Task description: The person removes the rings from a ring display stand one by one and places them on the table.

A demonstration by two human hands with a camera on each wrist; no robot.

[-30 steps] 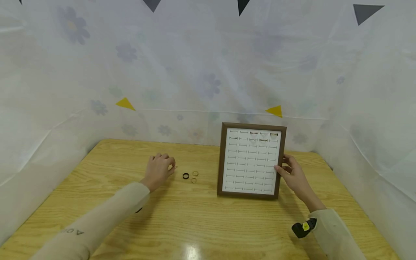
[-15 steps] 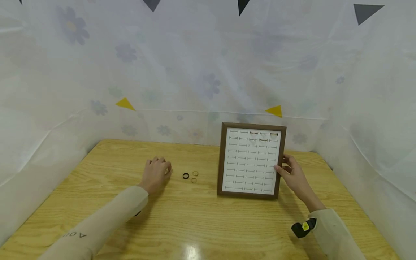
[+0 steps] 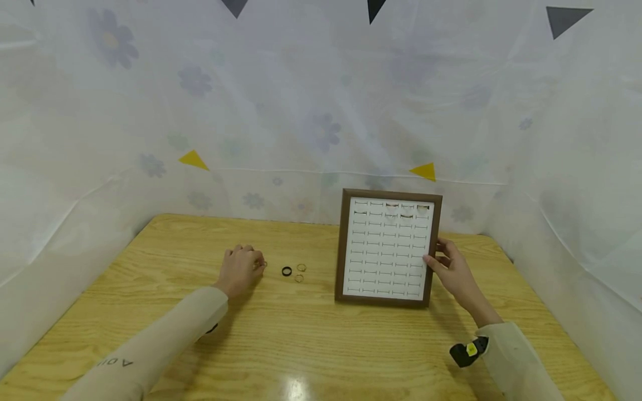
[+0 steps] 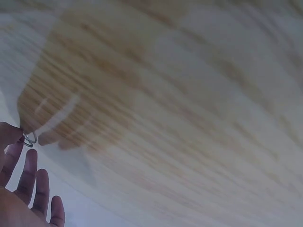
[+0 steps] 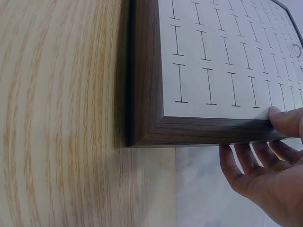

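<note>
Left hand (image 3: 242,269) pinches small ring (image 4: 28,139) (above table (image 3: 311,334)); right hand (image 3: 451,269) grips ring display frame (image 3: 388,249), right edge.

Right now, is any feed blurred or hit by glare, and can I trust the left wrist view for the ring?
Head view: sharp, with a glare spot on the table near the front edge. Left wrist view: wood grain smeared and soft, yet the ring pinched by the left hand still shows at the frame's edge. Right wrist view: frame fairly crisp, table grain streaked.
</note>
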